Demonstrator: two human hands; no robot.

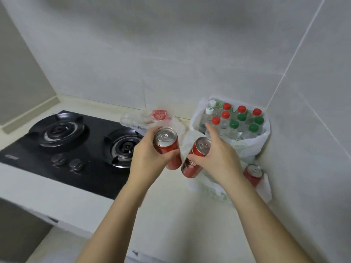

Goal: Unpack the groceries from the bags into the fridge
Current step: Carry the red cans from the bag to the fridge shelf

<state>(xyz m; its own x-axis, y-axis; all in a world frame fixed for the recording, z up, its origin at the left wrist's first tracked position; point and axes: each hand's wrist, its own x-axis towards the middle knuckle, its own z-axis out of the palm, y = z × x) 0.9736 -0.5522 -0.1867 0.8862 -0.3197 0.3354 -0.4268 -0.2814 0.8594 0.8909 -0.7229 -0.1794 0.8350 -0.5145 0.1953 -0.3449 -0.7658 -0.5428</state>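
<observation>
Hands: my left hand (150, 156) clamps the left can (166, 141), my right hand (218, 156) wraps the right can (190, 166), both above the counter (167, 215) beside the bag (247, 147).
Handling: I judge them full, stiff, slick; grip round mid-wall.

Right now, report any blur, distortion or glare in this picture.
Head view: the wide lens makes the wall seam lean; the hob and knobs smear with motion blur; the left hand, left can, right hand and right can look sharper, lids glinting softly; light flat, shadows faint.
</observation>
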